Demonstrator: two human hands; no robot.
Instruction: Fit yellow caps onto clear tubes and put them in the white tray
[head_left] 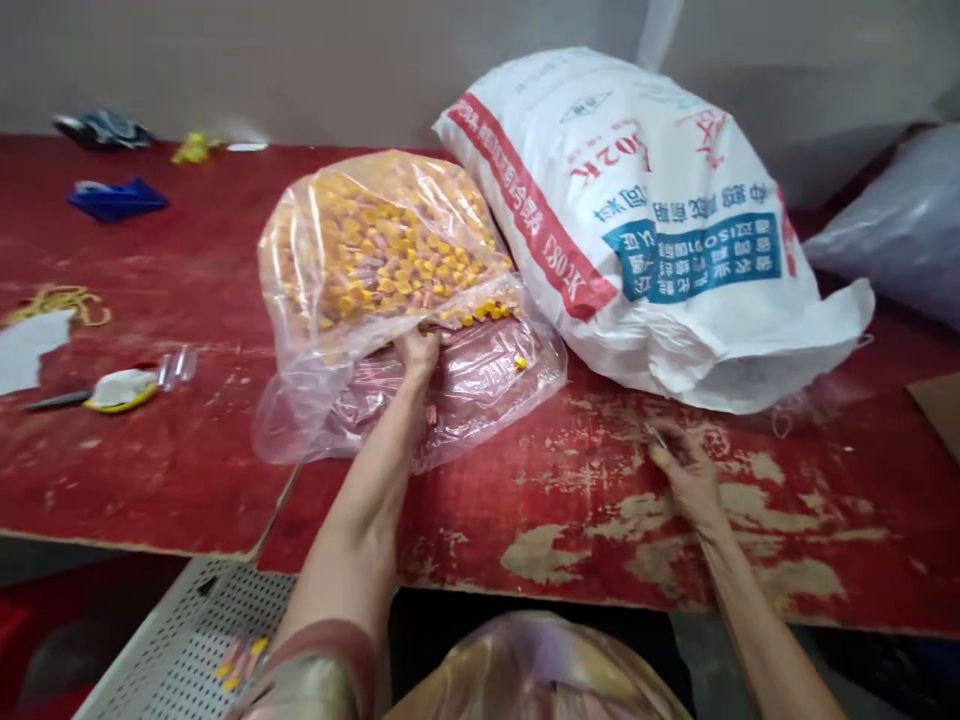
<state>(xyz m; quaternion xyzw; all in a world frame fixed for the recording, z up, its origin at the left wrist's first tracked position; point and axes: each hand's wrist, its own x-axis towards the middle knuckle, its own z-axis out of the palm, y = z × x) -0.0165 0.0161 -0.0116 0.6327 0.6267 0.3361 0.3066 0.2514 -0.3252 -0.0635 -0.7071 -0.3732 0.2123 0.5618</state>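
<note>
A clear plastic bag (382, 240) full of small yellow and pink pieces lies on the red table (480, 510), its mouth toward me. My left hand (418, 350) reaches into the mouth of the bag, and its fingers are hidden under the plastic and pieces. One yellow piece (520, 363) lies on the flat front part of the bag. My right hand (681, 460) is over the worn tabletop, right of the bag, with thumb and fingers pinched together; what they hold, if anything, is too small to tell.
A large white printed sack (637, 230) stands behind my right hand. Scissors (124, 390), paper (34, 350), yellow bands (67, 300) and a blue item (116, 198) lie at left. Below the table edge is a white perforated basket (187, 640) with a few pieces.
</note>
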